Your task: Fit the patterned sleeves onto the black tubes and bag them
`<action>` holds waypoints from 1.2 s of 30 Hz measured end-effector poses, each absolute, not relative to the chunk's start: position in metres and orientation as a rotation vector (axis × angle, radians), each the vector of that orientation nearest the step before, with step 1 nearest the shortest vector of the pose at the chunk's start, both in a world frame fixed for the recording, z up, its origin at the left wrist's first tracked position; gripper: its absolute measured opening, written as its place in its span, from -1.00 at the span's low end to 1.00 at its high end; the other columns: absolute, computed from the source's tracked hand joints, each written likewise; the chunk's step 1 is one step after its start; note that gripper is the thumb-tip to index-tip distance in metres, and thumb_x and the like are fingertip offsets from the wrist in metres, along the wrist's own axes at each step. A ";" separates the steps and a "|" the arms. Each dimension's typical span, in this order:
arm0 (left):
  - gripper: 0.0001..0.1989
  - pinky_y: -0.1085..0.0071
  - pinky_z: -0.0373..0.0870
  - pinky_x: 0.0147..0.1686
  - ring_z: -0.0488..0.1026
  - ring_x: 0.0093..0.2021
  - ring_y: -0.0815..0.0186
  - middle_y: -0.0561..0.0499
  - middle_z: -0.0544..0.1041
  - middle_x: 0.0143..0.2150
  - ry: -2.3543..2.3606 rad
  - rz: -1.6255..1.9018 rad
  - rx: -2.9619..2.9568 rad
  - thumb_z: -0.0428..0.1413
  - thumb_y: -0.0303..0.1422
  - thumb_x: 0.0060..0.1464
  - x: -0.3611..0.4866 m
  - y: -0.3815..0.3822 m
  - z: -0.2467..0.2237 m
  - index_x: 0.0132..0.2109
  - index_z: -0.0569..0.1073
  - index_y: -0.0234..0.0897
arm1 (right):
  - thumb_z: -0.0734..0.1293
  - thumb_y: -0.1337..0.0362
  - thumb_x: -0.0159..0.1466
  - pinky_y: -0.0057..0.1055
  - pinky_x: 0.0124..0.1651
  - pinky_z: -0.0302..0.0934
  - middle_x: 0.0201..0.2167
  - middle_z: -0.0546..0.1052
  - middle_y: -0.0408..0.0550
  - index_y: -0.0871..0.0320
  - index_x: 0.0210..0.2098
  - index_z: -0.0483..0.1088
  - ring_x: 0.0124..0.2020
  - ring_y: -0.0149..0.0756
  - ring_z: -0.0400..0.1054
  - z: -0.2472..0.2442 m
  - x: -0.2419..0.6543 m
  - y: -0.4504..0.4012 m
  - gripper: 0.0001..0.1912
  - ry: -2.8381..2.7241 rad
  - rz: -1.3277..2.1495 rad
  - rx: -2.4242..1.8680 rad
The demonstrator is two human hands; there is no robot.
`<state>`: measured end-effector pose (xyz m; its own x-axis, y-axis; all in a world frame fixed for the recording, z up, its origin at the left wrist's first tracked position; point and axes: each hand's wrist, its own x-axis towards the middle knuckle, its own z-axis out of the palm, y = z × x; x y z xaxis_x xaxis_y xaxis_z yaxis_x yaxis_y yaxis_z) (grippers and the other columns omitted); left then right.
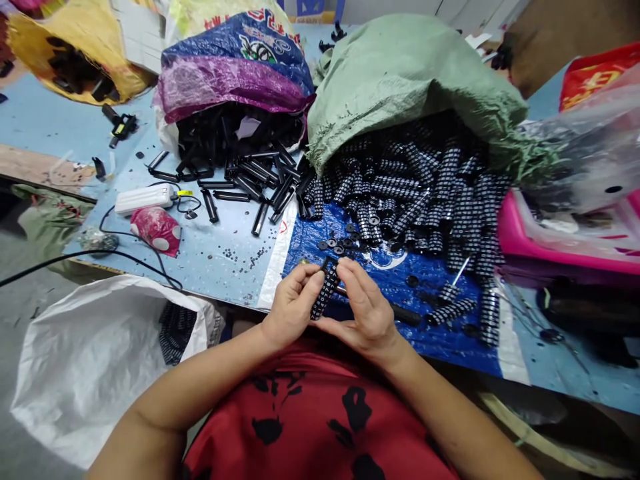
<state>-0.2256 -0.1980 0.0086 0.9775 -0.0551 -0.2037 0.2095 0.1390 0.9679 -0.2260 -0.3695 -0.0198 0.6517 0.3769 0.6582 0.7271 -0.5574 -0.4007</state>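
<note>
A black cylinder with rows of white marks (pixel 325 293) is held upright at a slight tilt between both hands at the table's front edge. My left hand (pixel 295 300) pinches it from the left with thumb and fingers. On the other side, my right hand (pixel 367 307) has its fingertips at the cylinder's top and its thumb near the bottom end. Small black discs (pixel 339 248) lie on the blue sheet (pixel 310 233) just beyond the hands. A large pile of similar patterned cylinders (pixel 415 187) spills from a green sack (pixel 410 73) further back.
Plain black tubes (pixel 250 180) spill from a purple and blue bag (pixel 235 80). A white power bank (pixel 144 199) with cables and a pink packet (pixel 157 230) lie left. A white sack (pixel 90 360) hangs open at front left; a pink bin (pixel 560 247) stands right.
</note>
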 end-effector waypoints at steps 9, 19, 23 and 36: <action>-0.48 0.38 0.47 -0.38 0.53 -0.41 0.29 -0.03 0.59 -0.33 0.325 -0.589 1.089 0.41 0.00 -0.09 -0.216 -0.185 0.006 -0.16 0.50 -0.30 | 0.49 -0.08 0.24 0.05 0.35 0.28 0.38 0.26 0.36 0.23 0.53 -0.14 0.40 0.13 0.20 -0.020 -0.227 -0.366 0.13 -0.843 -0.489 -2.265; -0.77 0.34 0.34 -0.13 0.48 -0.20 0.27 -0.05 0.59 -0.21 -0.076 -0.021 2.105 0.24 -0.22 0.17 -0.194 -0.121 -0.013 -0.11 0.59 -0.26 | 0.27 0.32 0.44 -0.27 -0.17 0.32 -0.28 0.53 0.04 0.19 -0.05 0.42 -0.27 -0.19 0.42 -0.035 -0.233 -0.398 -0.86 -0.599 -0.504 -2.633; -0.76 0.35 0.24 -0.24 0.43 -0.27 0.27 -0.02 0.55 -0.28 -0.188 -0.322 2.340 0.33 -0.21 0.02 -0.177 -0.110 -0.010 -0.22 0.61 -0.26 | 0.23 0.39 0.44 -0.36 -0.18 0.31 -0.27 0.53 0.00 0.17 -0.01 0.39 -0.28 -0.26 0.42 -0.020 -0.227 -0.392 -0.83 -0.576 -0.665 -2.458; -0.60 0.40 0.02 -0.42 0.19 -0.47 0.40 0.16 0.32 -0.54 -0.258 -0.741 2.299 0.42 -0.19 -0.23 -0.137 -0.117 -0.003 -0.45 0.37 -0.28 | 0.27 0.37 0.44 -0.35 -0.23 0.34 -0.31 0.57 0.04 0.30 0.07 0.40 -0.31 -0.25 0.45 -0.011 -0.234 -0.357 -0.76 -1.073 -0.584 -2.343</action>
<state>-0.1368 -0.1168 -0.0032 0.8166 -0.3758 -0.4381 0.0232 -0.7371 0.6754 -0.2344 -0.3575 -0.0107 0.5987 0.5706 0.5621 0.7819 -0.5685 -0.2557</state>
